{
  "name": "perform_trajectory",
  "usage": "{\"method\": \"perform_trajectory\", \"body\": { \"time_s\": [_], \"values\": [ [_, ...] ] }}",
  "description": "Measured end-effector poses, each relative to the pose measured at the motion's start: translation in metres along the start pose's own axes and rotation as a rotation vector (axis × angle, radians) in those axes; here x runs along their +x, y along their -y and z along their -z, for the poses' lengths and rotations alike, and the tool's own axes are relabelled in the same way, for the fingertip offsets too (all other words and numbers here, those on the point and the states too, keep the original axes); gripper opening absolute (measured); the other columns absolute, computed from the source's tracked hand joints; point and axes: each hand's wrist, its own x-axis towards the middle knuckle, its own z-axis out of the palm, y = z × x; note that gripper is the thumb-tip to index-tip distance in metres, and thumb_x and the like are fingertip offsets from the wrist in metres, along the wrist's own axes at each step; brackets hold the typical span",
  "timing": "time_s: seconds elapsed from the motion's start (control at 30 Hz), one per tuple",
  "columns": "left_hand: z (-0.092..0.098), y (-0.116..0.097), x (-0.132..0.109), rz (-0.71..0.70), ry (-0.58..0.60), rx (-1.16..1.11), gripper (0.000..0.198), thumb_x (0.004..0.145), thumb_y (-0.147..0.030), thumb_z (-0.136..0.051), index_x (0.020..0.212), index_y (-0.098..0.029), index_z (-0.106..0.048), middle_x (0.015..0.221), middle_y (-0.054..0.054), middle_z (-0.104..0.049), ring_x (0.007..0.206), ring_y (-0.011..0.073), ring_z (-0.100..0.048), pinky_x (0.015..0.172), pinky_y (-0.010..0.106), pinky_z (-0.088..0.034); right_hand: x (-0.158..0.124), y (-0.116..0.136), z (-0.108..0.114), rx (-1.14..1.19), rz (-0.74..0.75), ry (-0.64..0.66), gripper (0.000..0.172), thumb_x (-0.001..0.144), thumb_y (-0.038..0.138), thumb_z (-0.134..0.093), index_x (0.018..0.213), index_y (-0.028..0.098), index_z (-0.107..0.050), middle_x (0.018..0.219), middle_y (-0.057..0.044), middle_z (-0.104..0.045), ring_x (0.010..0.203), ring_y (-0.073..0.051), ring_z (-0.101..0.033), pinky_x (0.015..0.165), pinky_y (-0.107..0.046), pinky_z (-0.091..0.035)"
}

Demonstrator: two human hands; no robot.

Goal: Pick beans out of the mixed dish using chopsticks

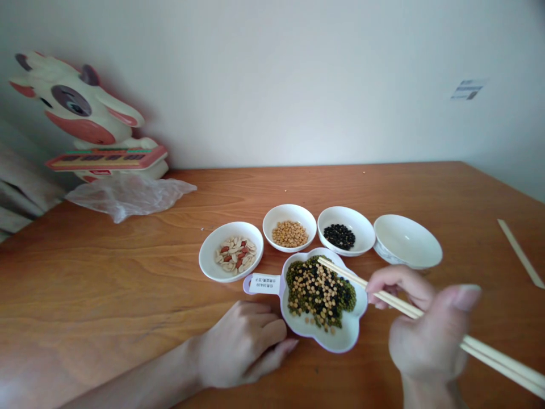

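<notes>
The right hand (428, 335) grips pale wooden chopsticks (370, 287), tips over the flower-shaped white dish of mixed beans (323, 335) (rear ends cut off at the frame). The left hand (242, 343) rests loosely curled, empty, against that dish near the wooden table's (128, 284) front edge.

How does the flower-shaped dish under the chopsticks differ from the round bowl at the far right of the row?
The flower-shaped dish has a lobed rim and a short labelled handle; the far-right bowl is plain and round. The dish holds a mix of green, yellow and black beans; the bowl looks empty. The chopsticks held in the right hand reach over the dish, and the left hand rests against it; nothing touches the bowl. Both are white and stand on the wooden table.
</notes>
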Motion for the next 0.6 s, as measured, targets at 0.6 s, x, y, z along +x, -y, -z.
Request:
{"method": "perform_trajectory", "body": {
  "time_s": [0.6],
  "values": [
    [0.002, -0.001, 0.001, 0.015, 0.036, -0.043, 0.022, 0.111, -0.023, -0.049, 0.097, -0.02, -0.065, 0.084, 0.004, -0.074, 0.074, 0.0195, -0.067, 0.069, 0.034, -0.048, -0.005, 0.001, -0.01, -0.042, 0.02, 0.233, 0.084, 0.111, 0.066, -0.009, 0.071, 0.022, -0.067, 0.057, -0.003, -0.06, 0.053, -0.015, -0.057, 0.048, -0.027, -0.039]
  ]
}}
